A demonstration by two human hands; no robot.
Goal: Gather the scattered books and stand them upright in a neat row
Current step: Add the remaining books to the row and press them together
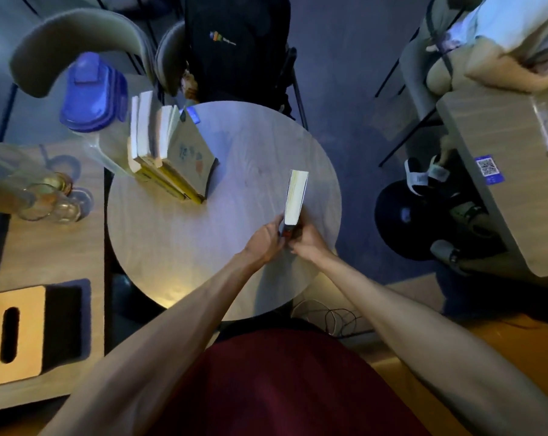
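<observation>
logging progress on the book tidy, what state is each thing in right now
held book: upright, page edge up, apart from the row
left hand: grips the held book's near end
right hand: grips the same end
row of books: standing close together at the round table far left
brown-covered book: leaning against the row
jug: blue lid on

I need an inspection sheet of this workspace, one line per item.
Surface: round wooden table.
Job's things: row of books standing at the far left; brown book leaning on that row; held book on edge near the right.
Clutter: small blue card at the far rim.
Hands: left hand and right hand grip the held book's near end.
Cables: dark cables on the floor by the near rim.
Surroundings: black backpack on a chair, blue-lidded jug, glasses.
</observation>
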